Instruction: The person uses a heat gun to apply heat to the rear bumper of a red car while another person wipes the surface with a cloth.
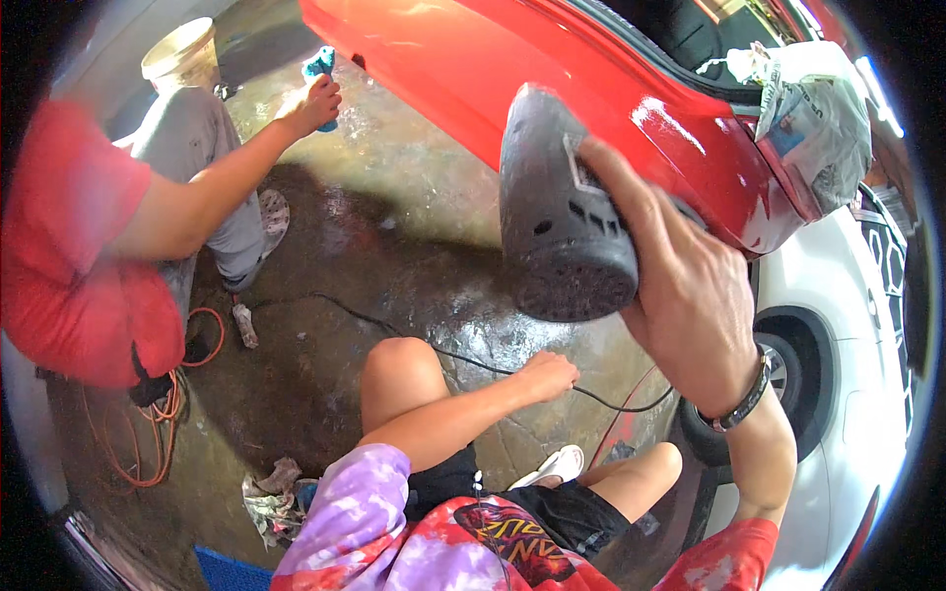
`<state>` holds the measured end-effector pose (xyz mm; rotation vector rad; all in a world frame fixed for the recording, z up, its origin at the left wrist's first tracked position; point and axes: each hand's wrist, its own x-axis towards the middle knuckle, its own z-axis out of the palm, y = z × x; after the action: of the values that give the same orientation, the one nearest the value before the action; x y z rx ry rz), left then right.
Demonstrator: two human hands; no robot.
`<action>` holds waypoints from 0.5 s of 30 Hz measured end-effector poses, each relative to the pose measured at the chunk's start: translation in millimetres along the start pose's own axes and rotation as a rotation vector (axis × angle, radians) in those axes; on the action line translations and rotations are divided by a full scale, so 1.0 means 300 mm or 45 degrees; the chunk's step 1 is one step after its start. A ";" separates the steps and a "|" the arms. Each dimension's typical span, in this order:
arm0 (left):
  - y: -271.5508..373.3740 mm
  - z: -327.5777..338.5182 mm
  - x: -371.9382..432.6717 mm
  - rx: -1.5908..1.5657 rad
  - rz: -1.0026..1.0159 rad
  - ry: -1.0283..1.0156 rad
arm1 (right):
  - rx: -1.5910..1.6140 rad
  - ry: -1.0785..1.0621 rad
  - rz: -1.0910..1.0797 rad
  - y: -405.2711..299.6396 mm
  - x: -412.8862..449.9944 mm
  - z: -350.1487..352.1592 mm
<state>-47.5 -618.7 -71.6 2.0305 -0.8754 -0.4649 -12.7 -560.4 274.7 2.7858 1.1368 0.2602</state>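
My right hand (684, 273) is closed around a dark grey power polisher or sander (565, 214), raised beside the lower edge of a glossy red car body panel (591, 96). The tool's working face is hidden. A black cord (473, 362) runs across the wet floor and passes behind my left forearm. My left hand (548, 375) hangs by my knee, fingers curled; nothing shows in it. Newspaper and plastic (813, 125) cover a part at the right end of the red panel.
At left a person in red (89, 244) squats, holding a teal cloth (321, 70) near the panel's edge. A bucket (181, 55) stands behind them. Orange hoses (159, 443) and crumpled paper (270, 499) lie on the floor. A white car (850, 354) stands at right.
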 end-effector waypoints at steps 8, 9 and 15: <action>0.027 0.071 0.097 -0.223 0.231 0.227 | -0.122 -0.127 0.051 0.029 -0.176 0.067; 0.032 0.080 0.108 -0.306 0.288 0.313 | -0.167 -0.076 0.029 0.040 -0.207 0.079; -0.009 0.178 0.120 -0.325 0.199 0.146 | 0.013 -0.323 0.252 0.062 -0.392 0.105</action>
<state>-53.9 -673.9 -104.3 1.7242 -0.8515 -0.3499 -76.0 -657.7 233.9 2.8383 0.8094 -0.0810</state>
